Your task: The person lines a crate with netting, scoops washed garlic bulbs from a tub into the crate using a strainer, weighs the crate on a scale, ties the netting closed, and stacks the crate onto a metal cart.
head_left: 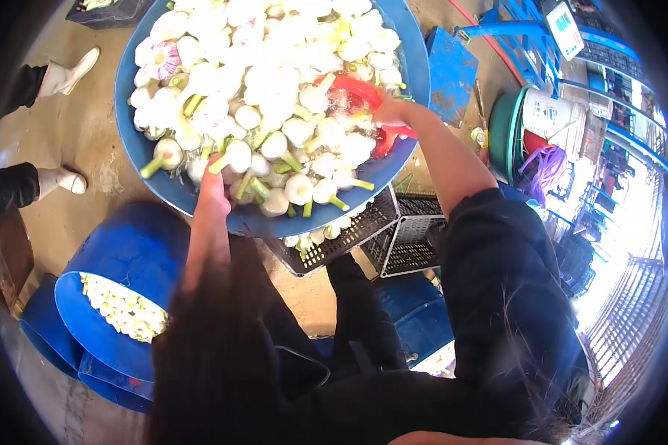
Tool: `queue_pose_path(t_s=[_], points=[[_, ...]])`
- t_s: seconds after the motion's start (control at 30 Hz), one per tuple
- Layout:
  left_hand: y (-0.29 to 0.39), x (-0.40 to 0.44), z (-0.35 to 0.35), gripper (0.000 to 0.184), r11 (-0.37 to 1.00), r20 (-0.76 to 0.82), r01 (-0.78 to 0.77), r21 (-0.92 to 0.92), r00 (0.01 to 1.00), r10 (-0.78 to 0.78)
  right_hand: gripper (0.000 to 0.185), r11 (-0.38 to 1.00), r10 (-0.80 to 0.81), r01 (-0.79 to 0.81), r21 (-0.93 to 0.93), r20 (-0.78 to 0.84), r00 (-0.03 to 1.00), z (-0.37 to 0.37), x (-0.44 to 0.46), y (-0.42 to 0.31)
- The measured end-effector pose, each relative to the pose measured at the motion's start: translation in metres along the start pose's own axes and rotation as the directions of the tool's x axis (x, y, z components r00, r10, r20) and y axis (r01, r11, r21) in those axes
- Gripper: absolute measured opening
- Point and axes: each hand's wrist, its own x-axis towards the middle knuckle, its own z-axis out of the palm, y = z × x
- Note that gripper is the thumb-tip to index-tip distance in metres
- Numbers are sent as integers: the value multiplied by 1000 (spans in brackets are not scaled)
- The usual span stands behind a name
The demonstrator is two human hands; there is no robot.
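Observation:
A large blue tub point(126, 141) brims with white garlic bulbs point(299, 189) that have short green stems, lying in water. My right hand point(395, 113) reaches over the tub's right side, its fingers closed on a red plastic container point(358, 90) that is sunk partly among the bulbs. Splashing water and glare blur the container's inside. At the near left rim, my left hand point(214, 194) dips in among the bulbs, thumb against a stemmed one. Its other fingers are hidden by garlic.
Black plastic crates point(378, 241) with some garlic stand below the tub's near rim. Blue barrels point(104, 259) to the left hold more garlic pieces. Another person's white boots point(67, 74) are at far left. Right are a green tub point(506, 133), a white bucket point(553, 115) and a scale display point(564, 30).

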Motion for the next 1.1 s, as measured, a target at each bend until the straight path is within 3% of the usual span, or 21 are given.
queue_pose_path(t_s=[0.07, 0.1, 0.13, 0.17, 0.2, 0.23, 0.3, 0.33, 0.4, 0.47, 0.53, 0.6, 0.7, 0.77, 0.8, 0.87, 0.97, 1.0, 1.03, 1.07, 1.1], points=[[-11, 24, -21, 43, 923, -308, -71, 378, 930, 198, 84, 998, -4, -3, -60, -107, 994, 17, 15, 14], [-13, 13, -11, 43, 925, -307, -70, 373, 932, 194, 83, 999, 2, -7, -32, -154, 988, 26, 19, 19], [-16, -11, 14, 38, 680, -281, -215, 701, 793, 540, 83, 999, 3, -9, -39, -155, 988, 32, 21, 21], [-19, -37, 42, 33, 308, -117, -238, 921, 586, 802, 80, 999, 22, -26, -23, -179, 984, 37, 23, 24], [-25, -48, 58, 30, -110, 151, -133, 985, 358, 921, 78, 999, 40, -42, -4, -202, 979, 43, 27, 26], [-32, -47, 64, 30, -107, 148, -132, 985, 357, 922, 76, 998, 57, -55, 16, -224, 973, 47, 31, 27], [-46, -43, 69, 31, -462, 641, -466, 754, 368, 674, 75, 997, 60, -69, -26, -271, 961, 56, 44, 34], [-50, -39, 71, 31, -462, 641, -466, 755, 374, 670, 74, 994, 62, -86, -63, -317, 946, 62, 51, 39], [-52, -24, 78, 23, -516, 660, -427, 743, 598, 455, 74, 999, 27, -18, 33, -319, 947, 73, 61, 47], [-47, -10, 77, 14, -569, 700, -430, 702, 563, 439, 74, 991, -7, 49, 123, -325, 946, 75, 69, 56], [-37, -5, 75, 6, -716, 761, -413, 563, 596, 254, 76, 988, 89, -66, 142, -159, 983, 64, 52, 39], [-33, -6, 71, 9, -769, 783, -404, 495, 591, 193, 75, 991, 64, -37, 130, -205, 977, 64, 46, 38], [-36, -3, 65, 10, -885, 860, -376, 274, 507, 51, 70, 992, 58, -29, 126, -233, 971, 60, 36, 31], [-36, -2, 63, 17, -871, 962, -472, 135, 274, 0, 66, 990, 76, -48, 135, -213, 974, 58, 32, 29], [-36, 1, 60, 17, -871, 962, -473, 133, 273, -1, 61, 985, 69, -36, 169, -194, 979, 58, 32, 30], [-34, 7, 52, 21, -870, 931, -494, 0, 317, -180, 56, 979, 60, -24, 202, -175, 983, 57, 31, 30], [-22, 6, 52, 21, -794, 889, -608, 14, 371, -268, 51, 996, 80, -73, 54, -161, 984, 57, 36, 31], [-20, 5, 49, 21, -793, 890, -609, 13, 369, -269, 52, 989, 89, -64, 133, -191, 978, 60, 39, 33], [-19, 3, 46, 20, -793, 926, -604, 81, 340, -164, 54, 976, 100, -54, 211, -218, 971, 63, 43, 35], [-19, -1, 42, 21, -784, 949, -602, 152, 310, -54, 54, 976, 102, -56, 211, -216, 971, 66, 45, 39], [-18, -8, 41, 21, -783, 949, -603, 154, 312, -53, 55, 975, 92, -39, 219, -241, 966, 65, 41, 37]])
